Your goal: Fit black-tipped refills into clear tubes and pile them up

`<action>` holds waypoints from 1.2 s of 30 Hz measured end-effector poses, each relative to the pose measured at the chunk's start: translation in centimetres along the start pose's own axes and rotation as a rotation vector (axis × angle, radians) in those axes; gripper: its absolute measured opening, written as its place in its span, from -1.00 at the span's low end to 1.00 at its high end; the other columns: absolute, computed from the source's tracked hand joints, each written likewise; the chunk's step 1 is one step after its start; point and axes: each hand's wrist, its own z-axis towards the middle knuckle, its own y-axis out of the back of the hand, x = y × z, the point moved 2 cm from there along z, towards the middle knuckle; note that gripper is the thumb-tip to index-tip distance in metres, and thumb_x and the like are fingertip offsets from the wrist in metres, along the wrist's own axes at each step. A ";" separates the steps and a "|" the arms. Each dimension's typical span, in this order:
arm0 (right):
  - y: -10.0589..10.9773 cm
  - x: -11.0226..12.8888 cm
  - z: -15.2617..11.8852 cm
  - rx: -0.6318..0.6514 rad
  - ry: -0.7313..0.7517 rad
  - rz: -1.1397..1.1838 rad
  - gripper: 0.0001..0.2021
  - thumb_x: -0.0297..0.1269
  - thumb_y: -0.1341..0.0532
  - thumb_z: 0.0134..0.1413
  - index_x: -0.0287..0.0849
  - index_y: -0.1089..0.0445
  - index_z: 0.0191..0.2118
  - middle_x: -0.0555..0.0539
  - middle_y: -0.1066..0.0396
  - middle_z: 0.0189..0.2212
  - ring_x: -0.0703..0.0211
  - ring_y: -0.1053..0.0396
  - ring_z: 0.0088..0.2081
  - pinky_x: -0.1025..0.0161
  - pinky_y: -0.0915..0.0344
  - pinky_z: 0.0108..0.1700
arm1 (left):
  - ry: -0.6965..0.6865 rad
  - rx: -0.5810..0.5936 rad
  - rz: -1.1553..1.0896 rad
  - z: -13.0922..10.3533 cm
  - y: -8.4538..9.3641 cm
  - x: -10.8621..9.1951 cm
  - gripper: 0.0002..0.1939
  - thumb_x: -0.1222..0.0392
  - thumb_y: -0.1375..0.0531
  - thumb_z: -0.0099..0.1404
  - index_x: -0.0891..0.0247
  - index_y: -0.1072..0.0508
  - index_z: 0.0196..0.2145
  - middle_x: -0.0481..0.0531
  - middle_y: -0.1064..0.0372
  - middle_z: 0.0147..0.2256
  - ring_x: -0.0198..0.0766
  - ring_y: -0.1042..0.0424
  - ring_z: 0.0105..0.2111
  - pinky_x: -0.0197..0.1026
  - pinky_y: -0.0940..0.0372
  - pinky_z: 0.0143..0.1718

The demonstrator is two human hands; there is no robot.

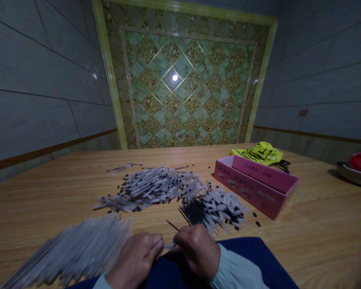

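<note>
My left hand (142, 253) and my right hand (197, 247) are close together at the table's near edge, fingers pinched. A short, pale, see-through tube (169, 245) spans the gap between them, its ends hidden in the fingers. A thin black stick (172, 225) points up and left from my right fingers. Beyond my right hand are a heap of thin black sticks (193, 210) and a pile of short clear tubes with dark ends (225, 204). Left of my left hand lies a spread of long clear tubes (78, 247).
A larger heap of dark-ended clear tubes (159, 186) covers mid-table. Behind the right pile stands a pink open box (252, 188), with a yellow printed bag (261, 152) behind it. A metal bowl (353, 174) holding something red sits far right. Small black pieces (258, 224) are scattered about.
</note>
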 end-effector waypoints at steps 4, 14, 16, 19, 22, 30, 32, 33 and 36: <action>-1.1 -0.5 0.2 -0.128 -0.229 0.163 -0.90 -0.36 -0.13 -0.07 -0.22 -0.38 -0.47 -0.06 -0.35 -0.54 0.21 -0.27 -0.45 0.31 -0.01 -0.44 | -0.046 -0.091 -0.022 0.3 -0.3 0.3 -0.72 0.16 0.05 0.30 0.15 -0.43 -0.41 -0.02 -0.45 -0.46 -0.22 -0.39 -0.40 -0.24 -0.10 -0.39; -4.5 -2.3 0.3 0.531 -0.878 1.540 -0.63 -0.11 0.18 0.17 -0.13 -0.08 -0.59 0.19 0.12 -0.82 0.40 0.36 -0.78 0.42 0.39 -0.75 | -0.431 -0.320 0.239 0.3 0.4 -0.9 -0.82 0.33 -0.05 0.22 0.19 -0.38 -0.25 0.03 -0.38 -0.43 -0.18 -0.29 -0.41 -0.14 -0.07 -0.39; -4.4 -2.1 0.2 0.503 -0.817 1.595 -0.62 -0.02 0.10 0.14 -0.14 -0.09 -0.59 0.19 0.11 -0.82 0.42 0.34 -0.78 0.44 0.38 -0.76 | -0.429 -0.342 0.260 0.2 0.3 -0.9 -0.80 0.36 -0.03 0.20 0.20 -0.38 -0.27 0.03 -0.38 -0.44 -0.18 -0.28 -0.43 -0.14 -0.05 -0.40; -4.6 -2.0 0.4 0.273 -0.717 1.500 -0.62 0.04 -0.15 -0.08 -0.16 -0.14 -0.61 0.19 0.05 -0.84 0.46 0.25 -0.79 0.44 0.33 -0.76 | -0.369 -0.338 0.276 0.2 -0.1 -0.7 -0.77 0.42 -0.02 0.15 0.18 -0.38 -0.32 0.01 -0.38 -0.46 -0.18 -0.30 -0.43 -0.15 -0.04 -0.42; -4.6 -2.0 0.7 0.105 -0.575 1.316 -0.52 0.16 -0.23 -0.27 -0.20 -0.17 -0.69 0.14 -0.04 -0.84 0.46 0.12 -0.79 0.42 0.23 -0.73 | -0.326 -0.257 0.274 0.1 -0.5 -0.2 -0.79 0.44 -0.02 0.11 0.18 -0.35 -0.39 0.00 -0.38 -0.48 -0.19 -0.33 -0.43 -0.17 -0.04 -0.44; -4.8 -2.9 0.9 -0.040 -0.471 0.835 -0.49 0.13 -0.08 -0.01 -0.25 -0.23 -0.68 0.08 -0.12 -0.76 0.43 0.00 -0.70 0.39 0.12 -0.62 | -0.236 -0.164 0.185 0.2 -0.4 -0.2 -0.80 0.43 -0.01 0.14 0.17 -0.33 -0.40 -0.05 -0.39 -0.49 -0.24 -0.36 -0.45 -0.22 -0.08 -0.46; -5.1 -3.1 0.8 0.000 -0.613 0.937 -0.48 0.14 -0.03 0.01 -0.20 -0.16 -0.69 0.12 -0.03 -0.82 0.43 0.06 -0.75 0.39 0.18 -0.66 | -0.319 -0.245 0.204 0.3 -0.3 -0.5 -0.78 0.41 -0.02 0.17 0.17 -0.36 -0.30 -0.01 -0.42 -0.42 -0.21 -0.36 -0.40 -0.20 -0.11 -0.40; -5.1 -3.2 0.7 0.037 -0.680 1.008 -0.49 0.15 -0.01 0.02 -0.17 -0.12 -0.69 0.15 0.02 -0.85 0.43 0.11 -0.78 0.39 0.20 -0.69 | -0.360 -0.288 0.219 0.4 -0.2 -0.6 -0.77 0.38 -0.02 0.18 0.17 -0.37 -0.26 0.01 -0.42 -0.40 -0.20 -0.35 -0.38 -0.18 -0.12 -0.38; -4.7 -3.0 0.4 0.264 -0.704 1.289 -0.52 0.21 0.00 -0.03 -0.14 -0.10 -0.62 0.22 0.12 -0.86 0.43 0.26 -0.80 0.41 0.26 -0.73 | -0.412 -0.391 0.251 0.2 0.1 -0.6 -0.74 0.38 -0.02 0.18 0.17 -0.38 -0.21 0.04 -0.43 -0.37 -0.16 -0.32 -0.38 -0.14 -0.11 -0.36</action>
